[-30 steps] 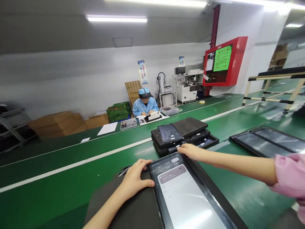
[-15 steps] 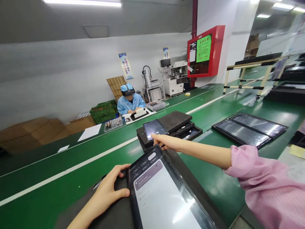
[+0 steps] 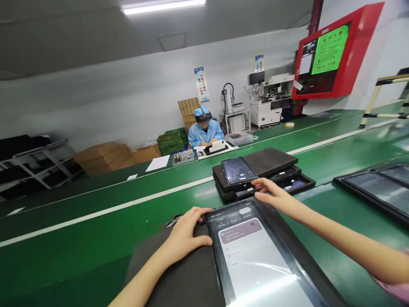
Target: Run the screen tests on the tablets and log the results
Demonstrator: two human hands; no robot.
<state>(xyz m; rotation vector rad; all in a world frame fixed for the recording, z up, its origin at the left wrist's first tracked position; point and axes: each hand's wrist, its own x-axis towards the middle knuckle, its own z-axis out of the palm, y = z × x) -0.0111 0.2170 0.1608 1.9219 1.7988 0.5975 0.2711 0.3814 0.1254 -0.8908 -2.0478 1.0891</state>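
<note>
A large tablet (image 3: 252, 256) with a lit screen lies on dark foam in front of me. My left hand (image 3: 187, 232) rests at its upper left edge, thumb and index finger spread apart and touching the rim. Beyond the tablet's top edge is my right hand (image 3: 268, 192), its fingers loosely apart, by the lower corner of a smaller dark-screened tablet (image 3: 238, 170). That smaller tablet lies on a stack of black foam trays (image 3: 271, 160). Further tablets show partly between the stacked trays.
Another black tray (image 3: 338, 181) with dark-screened panels is at the right on the green bench (image 3: 96, 243). Across the bench sits a co-worker (image 3: 204, 130) in blue. A tubular rack (image 3: 377, 102) stands at the far right, a red cabinet (image 3: 361, 51) on the wall.
My right hand has shifted from the smaller tablet's lower left to its lower right corner, fingers now looser. My left hand stays at the large tablet's edge. The view has turned left.
</note>
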